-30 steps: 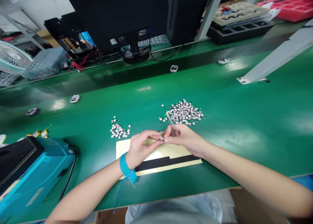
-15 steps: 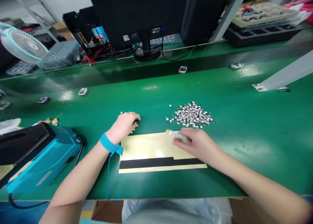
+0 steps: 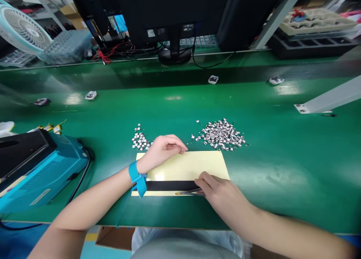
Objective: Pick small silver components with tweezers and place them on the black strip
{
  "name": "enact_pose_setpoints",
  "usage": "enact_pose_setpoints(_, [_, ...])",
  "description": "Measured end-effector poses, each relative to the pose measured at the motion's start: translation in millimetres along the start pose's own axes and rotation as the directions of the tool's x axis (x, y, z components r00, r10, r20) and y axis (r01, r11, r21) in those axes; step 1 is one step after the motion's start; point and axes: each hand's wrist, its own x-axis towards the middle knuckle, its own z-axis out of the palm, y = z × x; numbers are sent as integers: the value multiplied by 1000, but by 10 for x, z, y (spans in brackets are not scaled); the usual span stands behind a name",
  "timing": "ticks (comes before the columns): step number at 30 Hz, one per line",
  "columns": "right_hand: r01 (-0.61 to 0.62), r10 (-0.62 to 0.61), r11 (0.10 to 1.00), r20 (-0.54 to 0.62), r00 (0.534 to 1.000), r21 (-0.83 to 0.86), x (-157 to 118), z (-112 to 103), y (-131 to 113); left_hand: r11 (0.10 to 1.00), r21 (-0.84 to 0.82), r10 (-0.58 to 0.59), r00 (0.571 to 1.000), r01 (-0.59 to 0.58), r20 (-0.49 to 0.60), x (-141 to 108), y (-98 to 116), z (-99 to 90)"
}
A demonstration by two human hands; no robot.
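My left hand [image 3: 163,150], with a blue wrist strap [image 3: 137,176], hovers at the far edge of a pale yellow sheet [image 3: 191,165]. Its fingertips are pressed together; what they pinch, if anything, is too small to make out. My right hand [image 3: 217,187] is closed around slim tweezers [image 3: 187,193] with a yellowish end pointing left. Its thumb and forefinger touch the sheet near a black strip [image 3: 172,185] along its near side. A small group of tiny white-and-dark parts [image 3: 140,141] lies left of the sheet, and a larger pile [image 3: 221,134] lies beyond its right end.
A blue-and-black device [image 3: 53,165] stands at the left. At the back are a monitor [image 3: 180,14], a fan [image 3: 25,29] and trays [image 3: 316,23]. Small white pieces [image 3: 213,79] sit along the back of the green bench [image 3: 282,146]. A grey post [image 3: 329,97] slants in at right.
My left hand has left the small group of parts and moved right over the sheet's far edge. My right hand has come nearer, down to the black strip, turning the tweezers.
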Motion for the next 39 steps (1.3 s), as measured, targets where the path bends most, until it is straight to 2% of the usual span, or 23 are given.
enact_pose_setpoints(4, [-64, 64, 990, 5, 998, 123, 22, -50, 15, 999, 41, 20, 999, -19, -30, -13, -120, 138])
enact_pose_setpoints(8, [-101, 116, 907, -12, 993, 408, 105, -110, 176, 997, 35, 75, 995, -73, -66, -35, -162, 194])
enact_pose_setpoints(11, [-100, 142, 743, -11, 990, 662, 202, -118, 339, 981, 135, 158, 981, -142, -116, -67, -145, 214])
enact_pose_setpoints(15, [7, 207, 429, -106, 973, 903, 341, -111, 413, 932, 270, 290, 944, -242, -156, -121, -106, 240])
enact_pose_setpoints(19, [146, 250, 186, -191, 949, 972, 419, -109, 339, 885, 355, 380, 909, -302, -173, -152, -98, 273])
enact_pose_setpoints(22, [172, 260, 91, -190, 947, 981, 423, -93, 304, 858, 373, 437, 884, -353, -167, -155, -99, 292])
enact_pose_setpoints(30, [170, 311, 42, -175, 934, 985, 426, -46, 293, 811, 431, 491, 861, -397, -131, -173, -119, 303])
enact_pose_setpoints(34, [185, 339, 28, -184, 923, 982, 440, -35, 262, 814, 441, 476, 869, -379, -132, -200, -134, 325])
enact_pose_setpoints(37, [182, 323, 71, -195, 926, 981, 447, -43, 282, 816, 443, 468, 874, -371, -130, -187, -138, 330])
enact_pose_setpoints(39, [181, 325, 159, -225, 919, 970, 449, -65, 350, 780, 488, 477, 877, -391, -60, -138, -129, 256])
